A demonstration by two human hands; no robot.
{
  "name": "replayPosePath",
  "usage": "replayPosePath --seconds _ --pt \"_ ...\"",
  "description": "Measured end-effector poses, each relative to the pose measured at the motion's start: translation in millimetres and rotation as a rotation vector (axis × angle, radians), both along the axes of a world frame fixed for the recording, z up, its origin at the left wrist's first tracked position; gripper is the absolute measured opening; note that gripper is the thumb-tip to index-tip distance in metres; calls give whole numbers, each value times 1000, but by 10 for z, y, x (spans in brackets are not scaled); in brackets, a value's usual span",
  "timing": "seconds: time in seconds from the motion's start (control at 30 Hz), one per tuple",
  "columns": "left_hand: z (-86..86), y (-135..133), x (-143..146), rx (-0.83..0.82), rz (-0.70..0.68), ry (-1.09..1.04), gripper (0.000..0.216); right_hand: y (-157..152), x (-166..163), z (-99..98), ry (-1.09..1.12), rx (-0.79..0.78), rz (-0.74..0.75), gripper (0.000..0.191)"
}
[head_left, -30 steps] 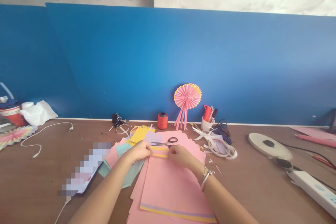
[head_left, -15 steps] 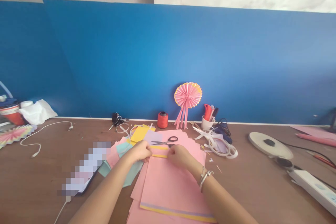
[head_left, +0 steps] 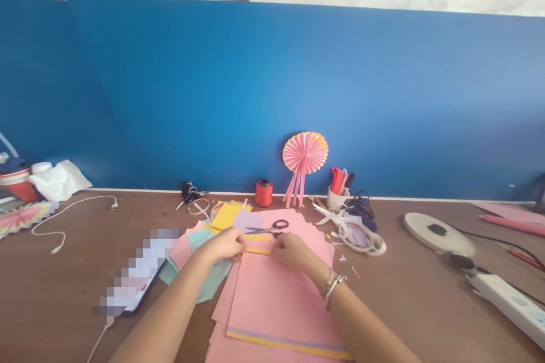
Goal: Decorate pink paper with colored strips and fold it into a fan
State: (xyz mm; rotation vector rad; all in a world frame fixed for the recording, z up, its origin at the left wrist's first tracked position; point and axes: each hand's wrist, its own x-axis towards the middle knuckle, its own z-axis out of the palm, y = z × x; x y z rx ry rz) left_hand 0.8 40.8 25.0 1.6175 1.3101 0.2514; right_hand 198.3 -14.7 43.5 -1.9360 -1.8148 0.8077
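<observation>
the pink sheet (head_left: 276,295) lies before me over more pink papers (head_left: 220,317), mostly flat and unpleated; only its far, yellow-striped edge looks folded. my left hand (head_left: 232,245) and right hand (head_left: 288,250), fingers drawn narrow, pinch that edge. scissors (head_left: 280,224) lie just beyond; behind stands a pleated rosette (head_left: 305,153), seemingly finished.

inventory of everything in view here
desk: 1, brown, foreground
partition: 1, blue, behind
banded paper: 1, pink, between arms
paper sheets: many, pink, beneath
scissors: 1, black-handled, on sheets
spool: 1, red, back
rosette: 1, pink, against partition
cup: 1, white, back right
ribbon tangle: 1, white, right
power strip: 1, white, right
key bunch: 1, dark, back left
paper fan: 1, multicoloured, left
device: 1, pixelated, left
left hand, right hand: 2, bare, on banded paper
</observation>
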Motion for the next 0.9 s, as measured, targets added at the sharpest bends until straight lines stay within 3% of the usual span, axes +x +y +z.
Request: replayPosePath --seconds 0.2,0.4,0.6,0.9 --pt "-16 12 -16 2 -12 29 4 -35 -21 148 -111 35 -43 9" --pt "-22 14 4 8 4 78 5 -55 -27 142 -214 93 -77 9" --pt "-33 22 25 12 12 88 5 -73 -44 184 -259 53 -88 10" --pt "-114 76 27 22 11 104 4 -26 -49 69 -224 9 -33 16"
